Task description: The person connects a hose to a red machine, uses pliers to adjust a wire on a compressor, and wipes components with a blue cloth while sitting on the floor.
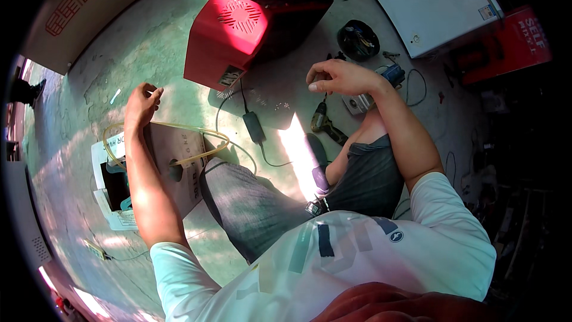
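Observation:
My left hand [143, 105] hovers above the floor on the left, fingers loosely bent and apart, holding nothing. Below it stands a cardboard box [187, 188] with a clear yellowish hose [208, 152] looped over it. On the right, my right hand [338, 77] is raised with thumb and fingers apart, also empty. A cordless drill [322, 120] lies below that hand, and beside it is a small grey and blue machine [359, 102], partly covered by my forearm. Between my hands stands a red metal housing [229, 33] with a slotted vent, joined by a cable to a black power adapter [254, 127].
A round black tray [358, 40] holds small parts. A white cabinet [426, 0] stands far right beside a red box [506, 48]. A large brown carton [83, 12] is far left. Cables and a power strip [95, 248] lie on the concrete floor.

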The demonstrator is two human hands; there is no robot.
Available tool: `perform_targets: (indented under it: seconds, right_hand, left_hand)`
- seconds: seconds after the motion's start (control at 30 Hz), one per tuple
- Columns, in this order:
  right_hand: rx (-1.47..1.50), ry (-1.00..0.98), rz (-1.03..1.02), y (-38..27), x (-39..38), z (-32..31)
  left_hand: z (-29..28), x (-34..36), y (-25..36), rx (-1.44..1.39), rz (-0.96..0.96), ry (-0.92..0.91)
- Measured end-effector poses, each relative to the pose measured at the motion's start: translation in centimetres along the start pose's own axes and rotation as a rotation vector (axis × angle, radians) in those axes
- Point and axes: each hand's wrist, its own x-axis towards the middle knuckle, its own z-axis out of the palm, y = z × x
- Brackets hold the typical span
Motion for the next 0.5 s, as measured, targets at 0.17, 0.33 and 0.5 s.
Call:
perform_targets:
  seconds: [0.17,0.33,0.5]
  right_hand:
    - [0.009,-0.003,0.015,0.08,0.08,0.04]
    - [0.027,-0.005,0.01,0.24,0.07,0.16]
    - [0.047,0.022,0.001,0.49,0.06,0.24]
  left_hand:
    - [0.07,0.17,-0.17,-0.013,-0.008,-0.004]
    - [0.16,0.09,-0.06,-0.008,0.0,0.005]
    - [0.19,0.0,0.25,-0.003,-0.029,0.004]
